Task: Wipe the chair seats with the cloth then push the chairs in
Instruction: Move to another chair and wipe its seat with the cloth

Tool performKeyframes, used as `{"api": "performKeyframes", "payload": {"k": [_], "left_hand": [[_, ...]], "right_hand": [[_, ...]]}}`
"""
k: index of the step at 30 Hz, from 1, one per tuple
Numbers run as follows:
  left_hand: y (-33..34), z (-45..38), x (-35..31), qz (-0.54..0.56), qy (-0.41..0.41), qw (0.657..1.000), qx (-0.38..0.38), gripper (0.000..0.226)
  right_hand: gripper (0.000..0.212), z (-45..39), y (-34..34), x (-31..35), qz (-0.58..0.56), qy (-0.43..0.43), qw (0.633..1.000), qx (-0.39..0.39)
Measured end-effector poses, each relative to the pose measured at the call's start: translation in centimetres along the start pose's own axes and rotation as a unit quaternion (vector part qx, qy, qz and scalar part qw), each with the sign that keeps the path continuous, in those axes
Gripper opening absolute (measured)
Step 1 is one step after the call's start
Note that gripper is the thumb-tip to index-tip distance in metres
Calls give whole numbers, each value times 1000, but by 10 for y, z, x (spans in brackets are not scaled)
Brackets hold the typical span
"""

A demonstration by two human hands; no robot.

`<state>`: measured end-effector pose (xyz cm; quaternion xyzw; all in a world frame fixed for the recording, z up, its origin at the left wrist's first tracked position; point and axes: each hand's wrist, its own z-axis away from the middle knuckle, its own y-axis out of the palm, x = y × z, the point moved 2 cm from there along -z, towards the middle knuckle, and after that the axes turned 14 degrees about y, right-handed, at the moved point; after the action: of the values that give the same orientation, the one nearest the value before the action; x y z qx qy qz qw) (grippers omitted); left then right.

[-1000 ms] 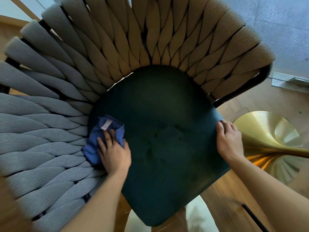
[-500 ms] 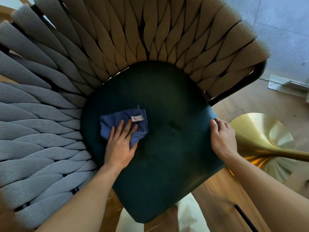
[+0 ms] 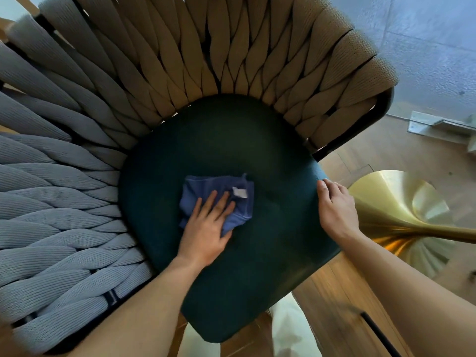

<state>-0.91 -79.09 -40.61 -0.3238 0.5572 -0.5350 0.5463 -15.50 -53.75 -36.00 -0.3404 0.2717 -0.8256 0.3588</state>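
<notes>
A chair with a dark green seat cushion (image 3: 270,140) fills the view, ringed by a woven rope back (image 3: 180,55). A crumpled blue cloth (image 3: 203,188) with a white tag lies near the middle of the seat. My left hand (image 3: 208,225) presses flat on the cloth, fingers straight and spread. My right hand (image 3: 336,208) grips the seat's right edge, fingers curled over the rim.
A brass flared table base (image 3: 401,210) stands on the wooden floor (image 3: 332,300) just right of the seat. A grey textured wall (image 3: 425,47) and a metal bracket (image 3: 435,124) lie at the upper right. The rope back encloses the seat's left and far sides.
My left hand has swept the cloth rightward from the seat's left edge to its middle. My right hand has kept its hold on the right edge.
</notes>
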Motion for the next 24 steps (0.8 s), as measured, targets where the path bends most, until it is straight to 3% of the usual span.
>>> {"api": "performKeyframes", "payload": {"k": [3,5,7,9,11,13,14,16,19,21,22,24], "left_hand": [[-6,-4,9,23,-205,978,-25,61],[-15,-43,-7,81,-354,930,-62,59],[-20,-89,-29,142,-423,892,-72,61],[-15,-114,-54,116,-338,933,-40,62],[-10,-107,-73,65,-134,989,7,62],[-2,-78,-62,26,41,998,33,63],[2,-62,-49,4,78,996,33,63],[3,-39,-21,-36,30,999,17,63],[-11,-55,-17,3,-215,976,14,63],[-19,-94,-38,65,-321,945,0,65],[-21,-116,-50,89,-331,939,-2,66],[-18,-149,-78,94,-258,961,7,65]], "right_hand": [[55,-2,-1,0,-2,3,1000,1],[56,-3,-2,-1,-6,2,1000,3],[57,-5,-5,-3,-9,-1,1000,9],[58,-6,-9,-4,-14,-1,1000,23],[58,-6,-11,-5,-27,1,999,34],[58,-5,-14,-4,-30,2,999,44],[57,-5,-16,-4,-28,1,998,49],[57,-7,-18,-3,-27,-2,998,58],[58,-8,-21,-4,-27,-5,997,67],[59,-8,-23,-5,-41,-1,996,81],[59,-8,-23,-5,-55,4,995,86],[60,-8,-23,-7,-88,16,993,71]]}}
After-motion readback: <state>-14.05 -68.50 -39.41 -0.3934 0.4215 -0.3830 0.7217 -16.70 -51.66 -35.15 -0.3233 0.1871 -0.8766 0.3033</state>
